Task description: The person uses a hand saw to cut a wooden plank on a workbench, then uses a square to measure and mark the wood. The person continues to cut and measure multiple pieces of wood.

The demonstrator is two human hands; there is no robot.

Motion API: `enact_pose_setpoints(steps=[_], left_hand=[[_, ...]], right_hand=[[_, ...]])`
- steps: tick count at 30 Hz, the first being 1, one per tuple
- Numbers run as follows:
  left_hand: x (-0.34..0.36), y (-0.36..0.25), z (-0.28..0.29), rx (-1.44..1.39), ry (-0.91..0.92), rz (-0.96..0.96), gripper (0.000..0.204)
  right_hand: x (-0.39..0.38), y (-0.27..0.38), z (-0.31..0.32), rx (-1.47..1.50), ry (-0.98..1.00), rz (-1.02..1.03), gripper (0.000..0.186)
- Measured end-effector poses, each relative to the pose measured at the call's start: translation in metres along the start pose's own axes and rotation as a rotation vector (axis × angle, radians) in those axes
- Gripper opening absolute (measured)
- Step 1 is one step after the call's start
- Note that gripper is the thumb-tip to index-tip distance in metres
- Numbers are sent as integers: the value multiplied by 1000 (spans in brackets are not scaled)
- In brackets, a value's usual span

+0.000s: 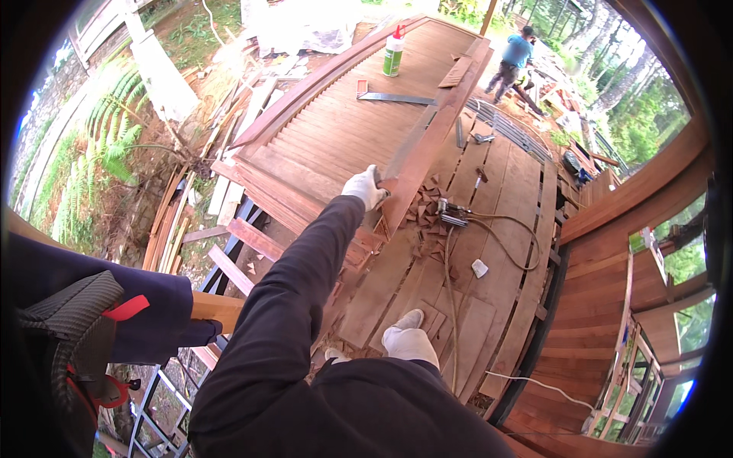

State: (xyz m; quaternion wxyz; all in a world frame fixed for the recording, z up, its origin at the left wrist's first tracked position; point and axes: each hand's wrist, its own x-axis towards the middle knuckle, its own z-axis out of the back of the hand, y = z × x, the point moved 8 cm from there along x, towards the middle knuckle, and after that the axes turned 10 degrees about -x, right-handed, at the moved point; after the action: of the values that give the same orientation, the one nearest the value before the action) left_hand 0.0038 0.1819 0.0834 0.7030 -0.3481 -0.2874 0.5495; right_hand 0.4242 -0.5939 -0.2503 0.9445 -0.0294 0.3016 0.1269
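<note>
My left hand point(365, 188), in a white glove, reaches forward to the near end of a large slatted wooden panel point(336, 126). Its fingers are closed around a small reddish wood block point(389, 185), beside the panel's long right-hand edge board point(435, 141). Part of the block is hidden by the glove. Farther up the panel lie a metal try square point(397, 98) and a green-and-white bottle point(393, 53) with a red cap, standing upright. My right hand is out of view.
Triangular wood offcuts point(427, 210) are heaped on the plank deck point(473, 252) beside an air nailer point(452, 214), its hose point(534, 256) looping right. A hammer point(479, 177) lies beyond. Another person point(516, 59) bends over at the far right. Timber strips point(164, 221) lie left.
</note>
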Motion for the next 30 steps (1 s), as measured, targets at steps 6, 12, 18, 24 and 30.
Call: enact_pose_setpoints(steps=[6,12,18,24,30], left_hand=[[27,-15,50,-296,-504,71,28],[46,-22,-9,-892,-83,160,21],[46,-33,-55,-1356,-16,540,22],[49,-39,-69,-1738,137,632,30],[46,-34,-24,-1686,42,422,41]], right_hand=[[45,86,57,-214,118,164,44],[122,187,161,-193,106,346,44],[197,288,254,314,129,370,28],[199,367,272,343,108,326,28],[236,384,240,-50,-173,769,21]])
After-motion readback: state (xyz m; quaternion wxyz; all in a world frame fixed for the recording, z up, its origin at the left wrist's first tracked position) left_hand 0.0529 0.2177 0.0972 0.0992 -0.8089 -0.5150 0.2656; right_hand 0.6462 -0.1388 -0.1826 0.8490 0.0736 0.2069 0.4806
